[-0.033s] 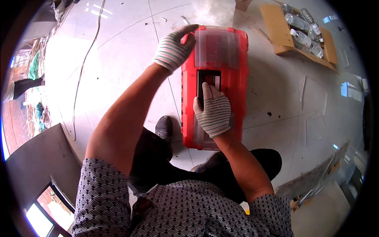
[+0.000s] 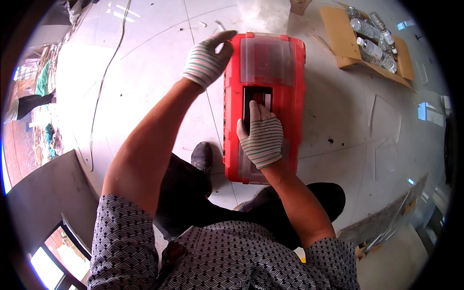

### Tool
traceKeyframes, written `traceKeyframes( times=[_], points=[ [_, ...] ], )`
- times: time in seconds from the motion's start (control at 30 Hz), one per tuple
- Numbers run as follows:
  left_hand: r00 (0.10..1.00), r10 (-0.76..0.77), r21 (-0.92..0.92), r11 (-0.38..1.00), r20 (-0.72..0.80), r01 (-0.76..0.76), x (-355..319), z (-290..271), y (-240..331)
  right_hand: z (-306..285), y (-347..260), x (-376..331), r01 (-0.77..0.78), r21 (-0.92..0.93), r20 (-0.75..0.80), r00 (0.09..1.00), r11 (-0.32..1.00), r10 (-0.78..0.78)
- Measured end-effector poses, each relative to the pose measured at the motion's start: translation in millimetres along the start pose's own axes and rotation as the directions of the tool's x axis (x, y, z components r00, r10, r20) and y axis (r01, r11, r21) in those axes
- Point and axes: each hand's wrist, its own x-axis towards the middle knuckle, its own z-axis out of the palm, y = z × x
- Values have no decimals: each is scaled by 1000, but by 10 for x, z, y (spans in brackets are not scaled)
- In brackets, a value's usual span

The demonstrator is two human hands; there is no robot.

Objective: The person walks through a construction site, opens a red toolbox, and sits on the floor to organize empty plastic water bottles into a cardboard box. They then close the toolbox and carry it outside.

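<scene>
A red toolbox [image 2: 232,162] with clear lid compartments and a black handle [image 2: 247,96] lies on the floor in front of me. My right hand [image 2: 262,136], in a striped knit work glove, is closed round that handle, thumb on its left side and fingers over its inner edge. The fingertips are partly hidden. Beside the toolbox's far left corner is my left hand [image 2: 207,59], gloved the same way. Its thumb and forefinger are apart, and nothing shows between them.
An open cardboard box [image 2: 336,31] of plastic bottles [image 2: 372,48] stands at the far right. A whitish plastic bag [image 2: 263,15] lies just beyond the toolbox. On the left, a cable [image 2: 103,72] runs along the tiled floor. My shoe [image 2: 202,157] is near the toolbox's near left side.
My left hand has shifted slightly left, away from the toolbox's far left corner. The right hand keeps its place on the handle.
</scene>
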Motion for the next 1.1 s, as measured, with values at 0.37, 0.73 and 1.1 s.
traceKeyframes(
  times=[0.37, 0.73, 1.1],
  points=[
    [973, -220, -97, 969, 73, 226, -361, -640, 376, -50, -335, 363, -461, -51, 224, 859, 886, 460],
    [986, -154, -300, 945, -58, 130, -661, -801, 843, -47, -336, 438, -555, -100, 219, 798, 826, 562],
    [996, -56, -268, 963, -73, 34, -442, -856, 770, -165, -359, 693, -594, -241, 349, 685, 767, 640]
  ],
)
